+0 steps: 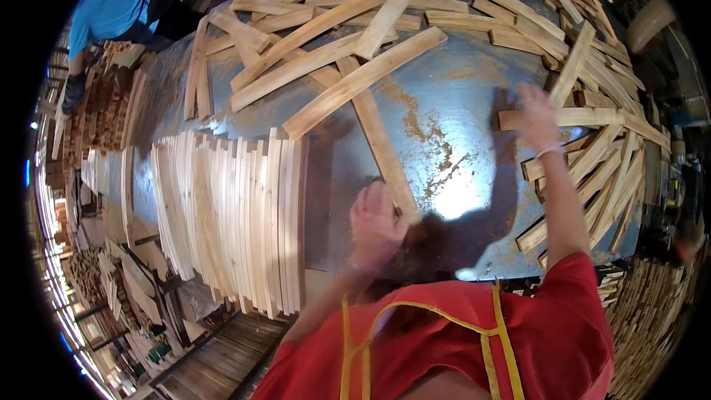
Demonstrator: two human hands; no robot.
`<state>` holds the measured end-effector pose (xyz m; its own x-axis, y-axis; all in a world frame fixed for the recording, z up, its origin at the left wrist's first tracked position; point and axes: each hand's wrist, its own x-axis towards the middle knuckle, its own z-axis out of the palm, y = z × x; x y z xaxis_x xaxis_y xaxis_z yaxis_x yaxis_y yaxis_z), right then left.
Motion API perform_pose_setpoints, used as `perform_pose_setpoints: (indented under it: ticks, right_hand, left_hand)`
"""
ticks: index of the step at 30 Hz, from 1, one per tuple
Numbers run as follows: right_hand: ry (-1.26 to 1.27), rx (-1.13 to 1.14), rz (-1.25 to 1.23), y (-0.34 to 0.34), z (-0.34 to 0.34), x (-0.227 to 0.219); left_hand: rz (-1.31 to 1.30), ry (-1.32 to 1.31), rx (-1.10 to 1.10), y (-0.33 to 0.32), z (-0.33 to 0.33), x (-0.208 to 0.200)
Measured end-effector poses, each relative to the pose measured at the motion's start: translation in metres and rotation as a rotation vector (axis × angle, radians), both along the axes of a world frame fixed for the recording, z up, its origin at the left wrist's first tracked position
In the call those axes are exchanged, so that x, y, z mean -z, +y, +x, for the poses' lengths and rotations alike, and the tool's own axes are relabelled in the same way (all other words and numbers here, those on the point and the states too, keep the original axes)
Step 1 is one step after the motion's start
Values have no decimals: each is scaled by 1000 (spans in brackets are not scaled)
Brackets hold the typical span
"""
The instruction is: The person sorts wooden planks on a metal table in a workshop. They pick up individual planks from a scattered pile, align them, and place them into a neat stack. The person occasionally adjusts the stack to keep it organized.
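My left hand (376, 224) is at the near end of a long wooden slat (379, 137), its fingers bent and its thumb against the slat's end. That slat slants away across the metal tabletop (444, 96), its far part under another slat (363, 83). My right hand (538, 120), smeared by motion, is over a short slat (592, 117) on the right; whether its fingers grip the wood cannot be made out. Left of my left hand, a row of pale slats (244, 215) stands packed side by side.
Loose slats (415, 1) pile up across the far side of the table, and more lie crossed at the right (603, 185). At the far left a person in a blue shirt (111, 15) bends beside stacked wood (104, 115). More strips (655, 318) are stacked at the lower right.
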<state>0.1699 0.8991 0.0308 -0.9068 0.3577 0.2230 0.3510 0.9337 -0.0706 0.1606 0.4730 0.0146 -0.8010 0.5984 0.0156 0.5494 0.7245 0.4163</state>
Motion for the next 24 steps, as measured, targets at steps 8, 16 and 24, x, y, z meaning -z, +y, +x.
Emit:
perform_pose_setpoints:
  ticks: [8, 16, 24]
  right_hand:
    - [-872, 110, 75, 50, 15, -26]
    - [-337, 114, -1027, -143, 13, -10]
    - [19, 345, -1346, -356, 59, 84]
  left_hand:
    - [-142, 31, 73, -6, -14, 6]
    - [598, -979, -477, -166, -24, -40]
    - [1085, -1716, -500, -271, 91, -75]
